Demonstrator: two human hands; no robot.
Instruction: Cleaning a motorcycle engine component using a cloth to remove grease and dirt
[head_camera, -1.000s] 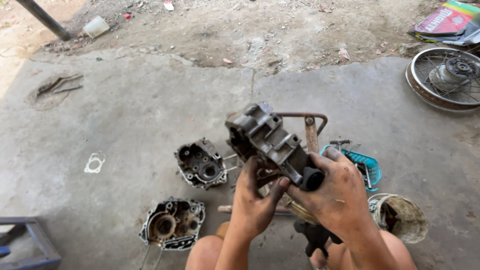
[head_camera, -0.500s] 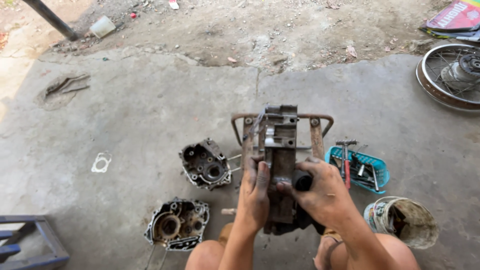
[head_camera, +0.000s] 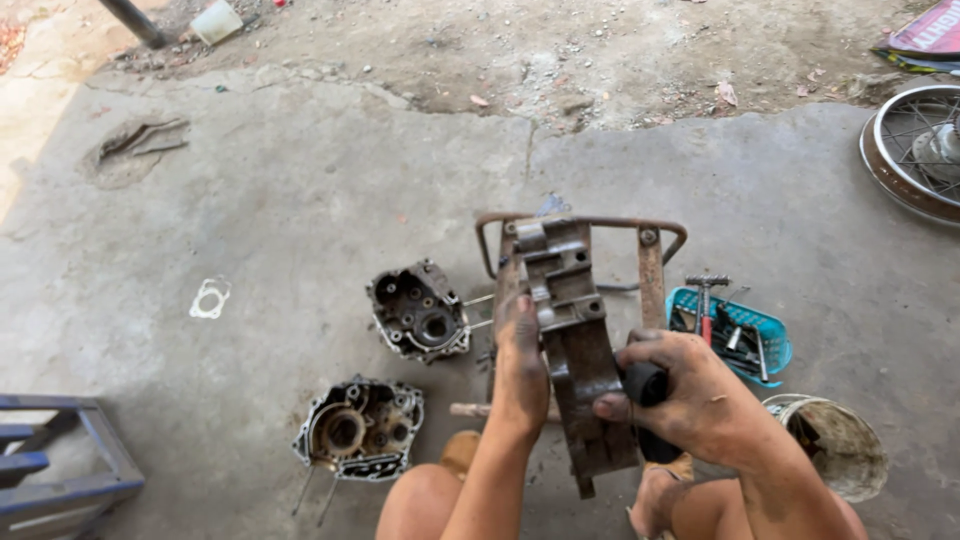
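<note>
A grimy grey engine casing (head_camera: 572, 340) stands on edge over a rusty metal frame (head_camera: 650, 270), low in the middle of the head view. My left hand (head_camera: 520, 360) lies flat against the casing's left side. My right hand (head_camera: 690, 400) grips a black cylindrical part (head_camera: 648, 385) at the casing's right side. Both hands are dark with grease. My bare knees show at the bottom edge.
Two other engine case halves lie on the concrete: one (head_camera: 418, 310) left of the frame, one (head_camera: 358, 430) nearer me. A blue basket of tools (head_camera: 735, 330), a dirty bucket (head_camera: 835, 445), a white gasket (head_camera: 210, 298), a spoked wheel (head_camera: 915, 150) and a blue stand (head_camera: 60, 470) surround them.
The casing was lifted and tilted in both hands; now it is turned upright and lowered onto the rusty frame, with my hands still on it.
</note>
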